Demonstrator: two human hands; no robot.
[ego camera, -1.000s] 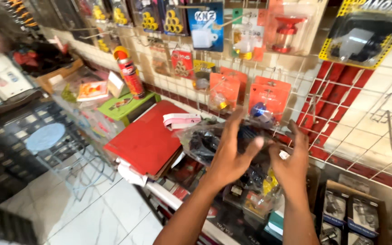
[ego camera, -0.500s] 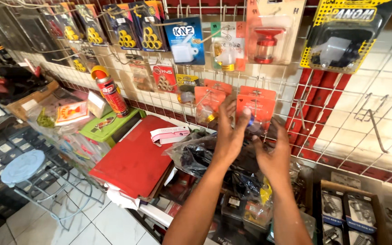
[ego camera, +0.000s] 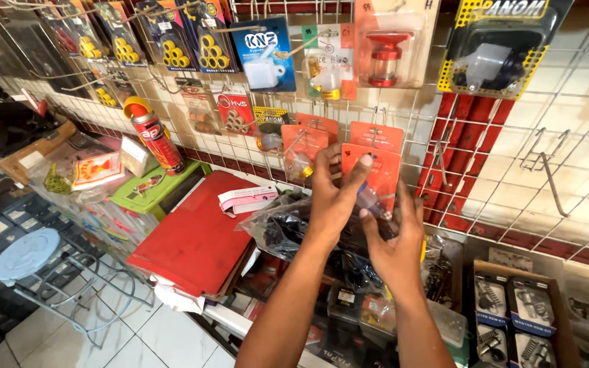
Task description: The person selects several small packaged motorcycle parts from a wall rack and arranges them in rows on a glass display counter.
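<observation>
Both my hands are raised in front of a white wire display grid. My left hand holds an orange blister card by its top, thumb on the front. My right hand grips the same card from below, at the small clear bulb in its bubble. Two more orange cards hang on hooks just behind and to the left. A black plastic bag of parts lies under my wrists.
A red flat box and a green box lie on the shelf at left, with a red spray can standing behind. Packaged parts hang along the grid's top. An empty hook sticks out at right. A grey stool stands below left.
Both hands have risen from the black bag toward the grid and now hold an orange blister card between them. The view has tilted up and left.
</observation>
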